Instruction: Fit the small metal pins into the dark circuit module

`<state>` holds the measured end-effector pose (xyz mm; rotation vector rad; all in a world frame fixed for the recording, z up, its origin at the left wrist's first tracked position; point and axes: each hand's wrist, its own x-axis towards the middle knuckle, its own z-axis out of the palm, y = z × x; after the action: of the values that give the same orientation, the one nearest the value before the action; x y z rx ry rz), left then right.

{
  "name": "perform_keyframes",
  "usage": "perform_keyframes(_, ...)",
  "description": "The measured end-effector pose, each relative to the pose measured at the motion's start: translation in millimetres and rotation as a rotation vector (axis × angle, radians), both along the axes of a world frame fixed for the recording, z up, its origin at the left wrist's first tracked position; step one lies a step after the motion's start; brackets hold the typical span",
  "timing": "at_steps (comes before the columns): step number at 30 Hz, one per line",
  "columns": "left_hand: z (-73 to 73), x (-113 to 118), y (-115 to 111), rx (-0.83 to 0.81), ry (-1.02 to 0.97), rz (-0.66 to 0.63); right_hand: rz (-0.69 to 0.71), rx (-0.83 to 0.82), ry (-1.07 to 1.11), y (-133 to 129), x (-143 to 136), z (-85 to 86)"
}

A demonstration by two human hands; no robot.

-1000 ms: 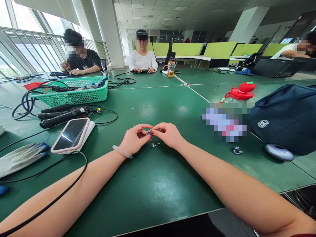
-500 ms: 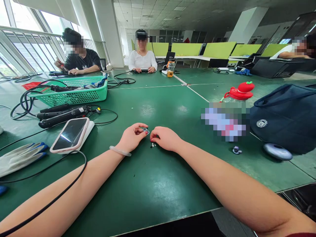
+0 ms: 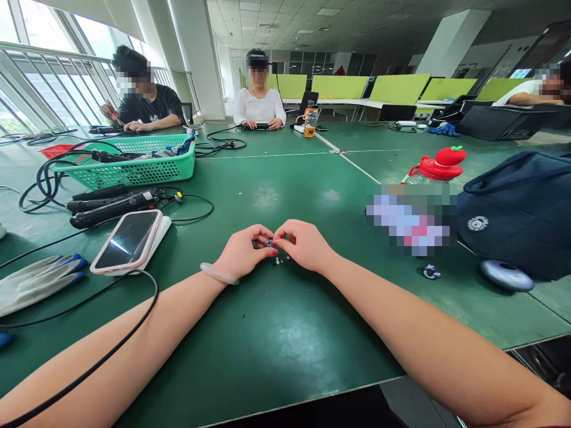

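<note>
My left hand [image 3: 246, 248] is closed, with thumb and fingers pinching a small dark-and-silver piece [image 3: 269, 242] too small to name. From the other side, my right hand [image 3: 307, 245] is closed in a pinch, its fingertips against that same piece. Whether a separate part sits between the right fingers is hidden. Just below the fingertips, a few tiny black and white parts [image 3: 281, 260] lie on the green table [image 3: 285, 321].
To the left are a phone [image 3: 129, 241], work gloves [image 3: 40, 282], black handheld tools [image 3: 116, 205], a green basket [image 3: 134, 169] and a cable across my left forearm. At right stand a red-lidded bottle [image 3: 437, 169] and dark blue bag [image 3: 521, 208]. Other people sit beyond.
My hands have come together. The right fingertips, apart from the piece before, now meet it, and the piece has shifted slightly right and down. The view has moved slightly.
</note>
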<state>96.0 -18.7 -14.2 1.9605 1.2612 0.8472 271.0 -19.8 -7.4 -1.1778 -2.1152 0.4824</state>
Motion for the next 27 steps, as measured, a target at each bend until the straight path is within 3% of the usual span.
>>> perform_keyframes(7,-0.6,-1.5,2.0,-0.035,-0.078,0.002,0.035,0.024,0.027,-1.0,1.2,0.5)
perform_keyframes(14,1.2,-0.9,2.4,-0.036,-0.084,0.030,-0.017,0.038,0.028,1.7,5.9,1.1)
perform_keyframes(18,-1.9,-3.1,8.2,-0.118,-0.227,0.050,-0.044,0.021,0.008,3.0,9.1,1.4)
perform_keyframes(22,-7.7,-5.7,14.4,-0.168,-0.384,0.080,0.022,-0.031,-0.098,3.0,6.7,-2.4)
perform_keyframes(27,-6.2,-3.4,13.2,-0.159,-0.333,0.106,0.105,-0.026,-0.238,1.8,-3.2,-9.9)
